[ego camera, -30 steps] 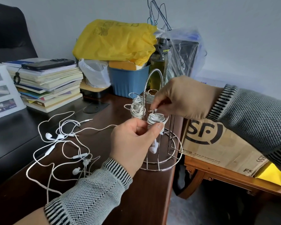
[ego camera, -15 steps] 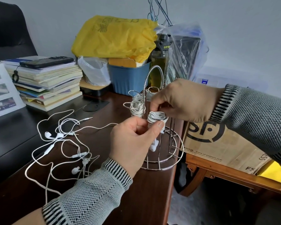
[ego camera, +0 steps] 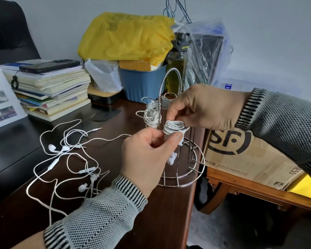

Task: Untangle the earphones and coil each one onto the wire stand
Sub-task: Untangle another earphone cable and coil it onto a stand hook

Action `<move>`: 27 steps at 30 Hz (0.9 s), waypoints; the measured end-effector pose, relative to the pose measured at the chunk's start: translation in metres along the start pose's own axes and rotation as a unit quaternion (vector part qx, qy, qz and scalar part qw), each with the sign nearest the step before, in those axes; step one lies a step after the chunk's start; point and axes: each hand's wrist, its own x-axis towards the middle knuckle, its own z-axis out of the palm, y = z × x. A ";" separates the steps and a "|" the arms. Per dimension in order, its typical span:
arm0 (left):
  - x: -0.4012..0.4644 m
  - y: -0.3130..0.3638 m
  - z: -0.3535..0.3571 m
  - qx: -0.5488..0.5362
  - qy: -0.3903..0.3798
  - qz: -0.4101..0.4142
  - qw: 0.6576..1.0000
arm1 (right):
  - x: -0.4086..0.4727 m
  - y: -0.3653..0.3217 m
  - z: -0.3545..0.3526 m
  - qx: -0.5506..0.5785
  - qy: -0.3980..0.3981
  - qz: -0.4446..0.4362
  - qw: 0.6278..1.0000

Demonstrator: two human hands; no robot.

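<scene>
1. Hands: left hand (ego camera: 147, 159) pinches the low part of a white coiled earphone (ego camera: 174, 129) on a front arm of the wire stand (ego camera: 183, 159), thumb pressed to the wraps. Right hand (ego camera: 205, 108) comes from above, fingertips curled onto the top of the same coil, prob. tucking the end.
2. Where things are: stand sits near the desk's (ego camera: 169, 221) right edge; two more wound coils (ego camera: 151, 115) on its rear arms. Loose tangled earphones (ego camera: 66, 159) lie on the desk's left-middle part, one lead running toward the left hand.
3. Risk, unwinding: if either pinch lets go before the end is tucked, wraps likely spring loose; cord looks slick & springy.
4. Risk, tipping: stand is light wire & close to the right edge; a sideways tug w/ the cord could slide or tip it off.
5. Risk, snag: earbud (ego camera: 171, 159) dangling under the coil could catch in the base rings.
6. Risk, knots: pulling the loose lead hard may tighten the pile.
7. Surface: dark brown wood desk, glossy, w/ a black panel at its left side.
8. Room: book stack (ego camera: 48, 90) w/ phone (ego camera: 48, 65) at back left; blue bin (ego camera: 142, 83), yellow bag (ego camera: 126, 36), bottle (ego camera: 178, 65) along back edge; cardboard box (ego camera: 250, 159) beyond the right edge; pale wall behind.
</scene>
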 end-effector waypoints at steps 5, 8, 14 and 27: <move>0.000 -0.002 0.000 0.000 -0.003 -0.001 1.000 | 0.001 0.000 0.000 0.043 -0.013 0.011 0.999; 0.000 -0.001 0.000 -0.005 -0.007 0.002 1.000 | 0.002 0.001 -0.002 0.058 -0.014 0.029 0.998; 0.001 -0.003 0.000 0.004 -0.006 0.006 1.000 | 0.003 0.003 -0.003 0.112 0.008 0.052 0.992; 0.001 -0.005 0.001 -0.002 -0.006 -0.008 1.000 | 0.010 -0.003 -0.004 0.117 0.027 0.082 0.989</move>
